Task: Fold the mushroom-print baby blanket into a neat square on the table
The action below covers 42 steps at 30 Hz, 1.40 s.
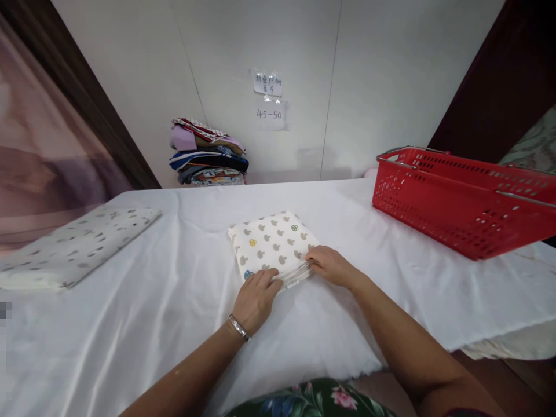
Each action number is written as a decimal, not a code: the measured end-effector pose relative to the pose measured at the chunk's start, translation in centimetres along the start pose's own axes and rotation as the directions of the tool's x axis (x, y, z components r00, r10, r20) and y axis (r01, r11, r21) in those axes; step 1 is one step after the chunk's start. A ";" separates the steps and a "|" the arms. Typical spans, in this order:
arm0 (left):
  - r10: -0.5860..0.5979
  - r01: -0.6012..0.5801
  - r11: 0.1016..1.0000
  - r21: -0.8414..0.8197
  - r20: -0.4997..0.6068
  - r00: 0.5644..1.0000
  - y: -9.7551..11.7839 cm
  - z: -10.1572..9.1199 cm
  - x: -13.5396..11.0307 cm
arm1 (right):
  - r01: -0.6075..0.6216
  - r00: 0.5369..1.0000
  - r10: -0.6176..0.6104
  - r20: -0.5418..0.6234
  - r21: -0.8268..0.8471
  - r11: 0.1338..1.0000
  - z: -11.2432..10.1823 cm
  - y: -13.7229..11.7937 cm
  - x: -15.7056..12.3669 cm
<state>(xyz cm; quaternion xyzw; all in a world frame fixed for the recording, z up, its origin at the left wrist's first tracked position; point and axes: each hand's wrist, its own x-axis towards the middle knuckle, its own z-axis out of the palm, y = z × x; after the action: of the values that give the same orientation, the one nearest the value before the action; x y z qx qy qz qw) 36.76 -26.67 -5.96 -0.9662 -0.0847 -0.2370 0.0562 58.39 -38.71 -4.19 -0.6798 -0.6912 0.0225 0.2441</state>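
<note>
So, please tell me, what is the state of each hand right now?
Left hand: touching the near edge of the folded cloth; grip cannot be told.
Right hand: closed, holding the cloth's near right corner.

Free gap left of red basket (434, 200)

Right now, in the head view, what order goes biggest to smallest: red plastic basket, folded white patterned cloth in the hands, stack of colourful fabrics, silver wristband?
1. Red plastic basket, even partly cut off
2. Folded white patterned cloth and stack of colourful fabrics: too alike to rank
3. Silver wristband, smallest by far
</note>
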 end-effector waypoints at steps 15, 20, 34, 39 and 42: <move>-0.050 0.049 0.997 0.057 0.015 0.999 1.4 0.5 1.4 | 0.045 0.996 -0.037 -0.078 0.096 0.994 1.0 -0.2 0.0; -0.095 0.092 0.993 0.078 0.034 0.995 1.6 1.2 1.9 | 0.067 0.993 -0.056 -0.100 0.109 0.992 0.9 -0.3 0.1; -0.076 0.069 0.996 0.063 0.107 0.991 1.6 0.6 2.9 | 0.083 0.992 -0.068 -0.105 0.144 0.986 0.4 0.3 -0.1; -0.023 0.025 0.999 -0.021 0.059 0.998 1.5 1.0 2.4 | 0.128 0.984 -0.110 -0.137 0.124 0.984 0.5 0.5 0.0; -0.026 0.028 0.999 -0.046 0.030 0.999 1.3 1.1 2.2 | 0.153 0.987 -0.146 -0.066 0.117 0.981 0.3 0.4 0.0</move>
<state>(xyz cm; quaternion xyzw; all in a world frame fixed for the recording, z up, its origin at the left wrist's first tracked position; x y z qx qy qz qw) 39.37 -27.47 -5.97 -0.9693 -0.0930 -0.2255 0.0294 58.63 -38.55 -4.57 -0.6102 -0.7305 0.0267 0.3054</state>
